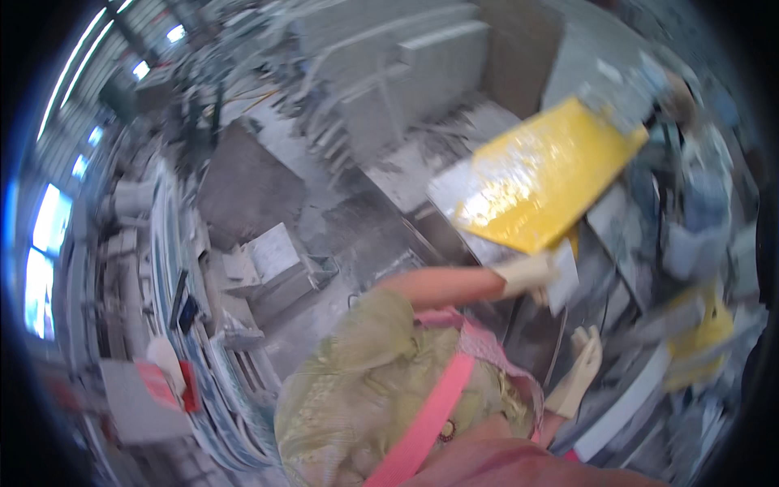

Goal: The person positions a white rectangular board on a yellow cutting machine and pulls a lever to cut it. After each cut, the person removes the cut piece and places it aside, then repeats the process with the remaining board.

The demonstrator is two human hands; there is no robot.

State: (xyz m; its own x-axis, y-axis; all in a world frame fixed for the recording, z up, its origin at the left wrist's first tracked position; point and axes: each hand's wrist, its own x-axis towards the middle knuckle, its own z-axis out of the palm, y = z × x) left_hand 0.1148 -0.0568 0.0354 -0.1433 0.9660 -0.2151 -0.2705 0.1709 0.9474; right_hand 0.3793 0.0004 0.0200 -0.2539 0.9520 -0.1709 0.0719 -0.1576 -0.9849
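My left hand [529, 276], in a cream glove, reaches across to the right. It is closed on the edge of a small white flat piece [565, 282], whose material I cannot make out. Just beyond that hand lies a large yellow board [560, 174] with a glossy, wet-looking surface and a pale left corner. My right hand [579, 369], also gloved, is lower and nearer to me. Its fingers are raised and slightly apart, with nothing seen in them. The picture is blurred by motion.
Grey stone-like slabs [442, 61] lean at the back. A brown panel [247, 183] and a pale box-like block [280, 260] stand left. Long stacked sheets [166, 268] run along the far left. A second yellow thing [702, 341] and a clear plastic-like item [629, 93] are at right.
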